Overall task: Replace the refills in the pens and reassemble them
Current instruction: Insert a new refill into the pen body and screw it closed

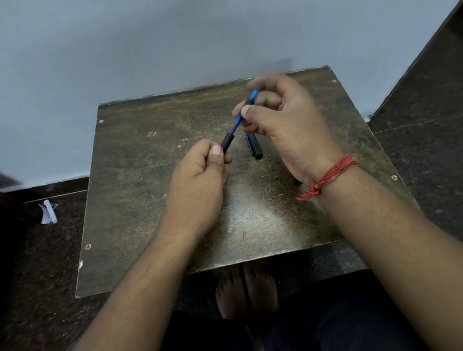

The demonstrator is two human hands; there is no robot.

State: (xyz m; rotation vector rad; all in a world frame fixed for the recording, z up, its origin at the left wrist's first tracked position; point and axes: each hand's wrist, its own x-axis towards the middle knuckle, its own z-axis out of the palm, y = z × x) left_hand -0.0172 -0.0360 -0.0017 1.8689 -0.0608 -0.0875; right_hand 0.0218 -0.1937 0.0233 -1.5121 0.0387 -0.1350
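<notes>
A blue pen [237, 123] with a black grip section is held above the small brown table [146, 190], slanting from lower left to upper right. My left hand [200, 178] pinches the black grip end [227, 143] between thumb and fingers. My right hand [284, 121] pinches the blue barrel near its upper end; the barrel's tip shows blurred between the fingers. On the table just under my right hand lies a dark pen cap [254, 145] with a blue clip. A dark bit of something shows under my right wrist, mostly hidden.
The table stands against a pale grey wall [153, 40]. Dark speckled floor surrounds it. A crumpled white paper [48, 212] lies on the floor at the left. My bare feet [245, 291] show below the table's front edge.
</notes>
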